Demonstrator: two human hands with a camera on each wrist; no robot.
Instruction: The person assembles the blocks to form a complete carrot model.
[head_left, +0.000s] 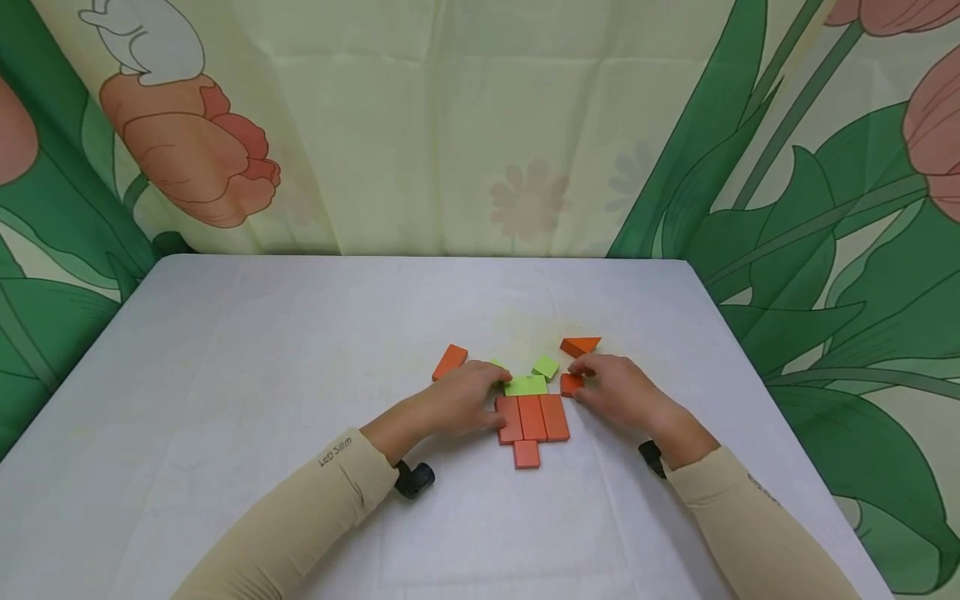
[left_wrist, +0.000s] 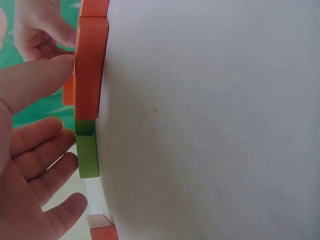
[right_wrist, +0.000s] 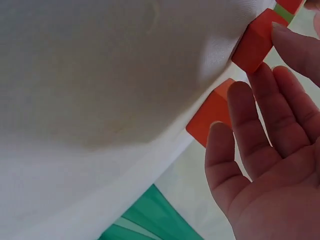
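Note:
My right hand pinches a small orange block between thumb and fingers, low over the table. Beside the row of three orange rectangular blocks is my left hand, its thumb on the nearest one and its fingers loosely extended. In the left wrist view those fingertips are right at a green block. A green rectangular block lies along the top of the row, and a small orange square block joins its bottom edge. A tilted small green block sits just above.
An orange triangular block lies beyond my right hand. Past my left hand is another orange block, with a second small green block mostly hidden by fingers. A white cloth covers the table; a printed curtain hangs behind.

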